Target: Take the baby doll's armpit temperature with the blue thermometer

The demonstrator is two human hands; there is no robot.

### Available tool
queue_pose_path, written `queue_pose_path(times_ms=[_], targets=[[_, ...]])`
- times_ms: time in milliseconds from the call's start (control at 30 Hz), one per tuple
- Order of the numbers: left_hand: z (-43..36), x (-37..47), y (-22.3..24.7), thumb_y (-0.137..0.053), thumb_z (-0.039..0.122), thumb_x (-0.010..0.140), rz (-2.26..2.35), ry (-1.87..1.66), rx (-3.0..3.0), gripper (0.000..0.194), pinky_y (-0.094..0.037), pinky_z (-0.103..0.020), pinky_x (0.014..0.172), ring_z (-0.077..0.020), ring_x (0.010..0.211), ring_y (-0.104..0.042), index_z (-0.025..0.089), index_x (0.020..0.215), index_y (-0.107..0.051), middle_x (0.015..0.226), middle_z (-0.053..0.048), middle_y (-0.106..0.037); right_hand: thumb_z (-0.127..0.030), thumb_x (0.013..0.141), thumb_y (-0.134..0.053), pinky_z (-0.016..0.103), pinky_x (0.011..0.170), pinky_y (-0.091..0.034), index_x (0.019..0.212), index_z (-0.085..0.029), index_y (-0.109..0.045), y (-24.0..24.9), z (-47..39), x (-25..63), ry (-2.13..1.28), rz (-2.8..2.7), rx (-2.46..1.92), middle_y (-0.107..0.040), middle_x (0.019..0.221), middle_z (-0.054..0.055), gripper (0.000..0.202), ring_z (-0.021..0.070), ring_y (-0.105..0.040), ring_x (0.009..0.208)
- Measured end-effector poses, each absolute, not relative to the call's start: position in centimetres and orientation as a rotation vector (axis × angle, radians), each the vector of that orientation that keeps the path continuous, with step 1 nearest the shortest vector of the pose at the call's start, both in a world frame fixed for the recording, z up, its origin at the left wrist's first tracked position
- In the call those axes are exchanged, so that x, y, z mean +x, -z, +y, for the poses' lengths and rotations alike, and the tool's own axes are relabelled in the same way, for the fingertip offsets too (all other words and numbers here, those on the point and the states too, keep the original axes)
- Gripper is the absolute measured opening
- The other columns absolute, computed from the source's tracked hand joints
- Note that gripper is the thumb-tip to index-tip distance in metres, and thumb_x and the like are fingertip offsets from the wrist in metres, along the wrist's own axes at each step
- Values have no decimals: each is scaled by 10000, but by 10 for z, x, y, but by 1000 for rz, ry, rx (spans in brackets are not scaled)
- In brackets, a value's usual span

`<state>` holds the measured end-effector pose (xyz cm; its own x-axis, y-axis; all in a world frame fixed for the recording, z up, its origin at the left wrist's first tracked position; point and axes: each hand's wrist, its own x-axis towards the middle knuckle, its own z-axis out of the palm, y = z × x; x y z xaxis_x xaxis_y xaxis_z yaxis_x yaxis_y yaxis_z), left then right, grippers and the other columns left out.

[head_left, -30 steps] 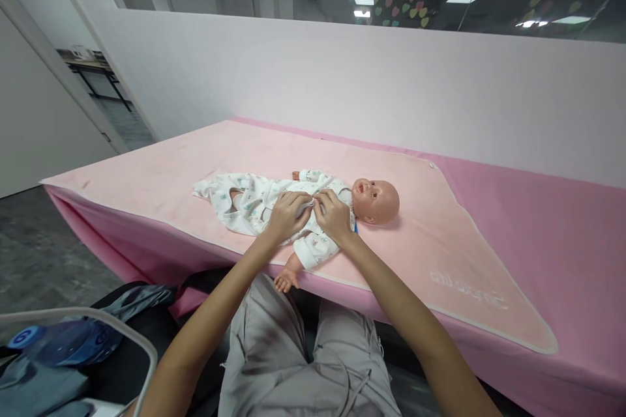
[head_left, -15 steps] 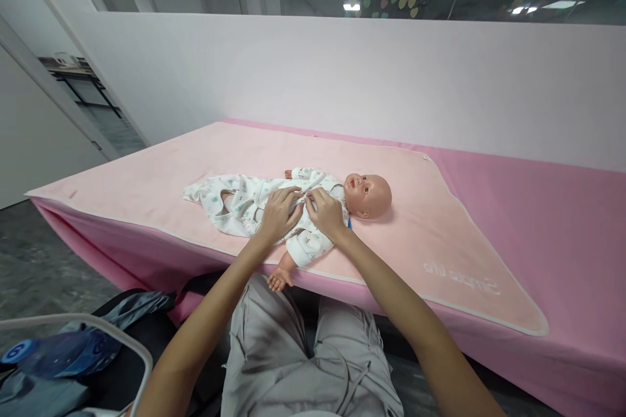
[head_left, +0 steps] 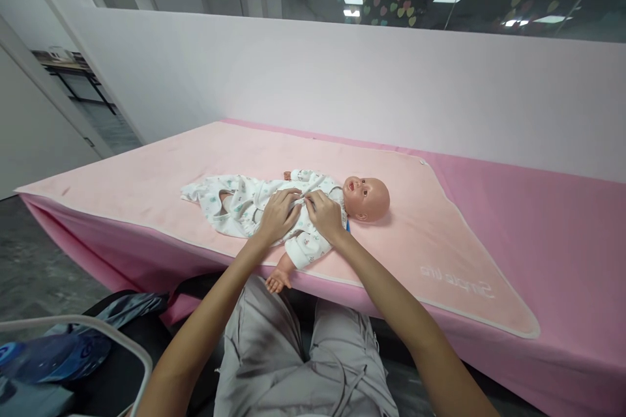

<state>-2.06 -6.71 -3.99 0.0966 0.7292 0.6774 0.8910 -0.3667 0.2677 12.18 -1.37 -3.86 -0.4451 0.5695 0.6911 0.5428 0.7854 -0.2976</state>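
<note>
Currently: one baby doll (head_left: 304,236), dressed, on a peach mat (head_left: 420,234)

Item: baby doll, lying on its back, head end towards the person's right.
Head (head_left: 368,199): bald, smooth, tan-pink with a slight gloss; mouth parted.
Garment (head_left: 244,199): white, long-sleeved, scattered with small green and darker motifs; rumpled along the trunk. Bare tan surface shows through an opening near the foot end.
Near sleeve (head_left: 307,249): pale, loose; from it a small doll hand (head_left: 278,281), fingers spread, reaches past the mat's near edge.
Far sleeve: stretched away from the person, fingertips just showing.
Blue patch (head_left: 348,225): beside the neck, nature unclear.

Handling: left hand (head_left: 278,215) over the middle of the trunk, right hand (head_left: 325,214) nearer the neck. Fingertips nearly meet; thumb and fingers of each are pinched together on the front of the garment, the exact fold hidden.

Setting: mat white-edged, with pale mirrored lettering (head_left: 457,281); deeper pink cloth (head_left: 562,241) beneath; white wall (head_left: 391,85) behind; bottle (head_left: 59,358) at lower left.
</note>
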Motion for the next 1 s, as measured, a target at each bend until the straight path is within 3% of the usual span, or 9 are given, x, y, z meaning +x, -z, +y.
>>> queue_pose_path(times_ms=[300,600,767,1000], targets=[[-70,-22,33,-360,274,894,-1628,1229,-2231,234,-380,-358,902,-198,1025,-520,203,950,-576,1089,-58,-591,-272,920,-399,221,642,-396,921,-221,-599,39,-16,122,-19,-2137,-823,-644,873,25,206,137,-590,761],[-65,-15,36,-357,366,891,-1758,1356,-2177,274,-363,-374,923,-208,1032,-501,199,868,-574,1146,-56,-546,-275,898,-412,228,696,-427,1038,-205,-570,37,-20,122,-24,-2094,-850,-625,964,46,222,152,-595,846],[-57,-11,33,-363,302,871,-1866,1311,-2151,239,-365,-382,875,-206,929,-506,186,791,-556,1019,-50,-556,-249,893,-399,237,749,-439,1034,-189,-572,34,-19,122,-72,-2097,-862,-614,972,51,231,154,-585,894],[-69,-8,29,-428,272,859,-1709,1466,-2088,145,-403,-323,846,-191,942,-505,192,904,-540,975,-50,-536,-196,846,-429,281,751,-487,1119,-182,-538,18,-82,151,-146,-1922,-778,-561,1120,104,294,172,-582,933]])
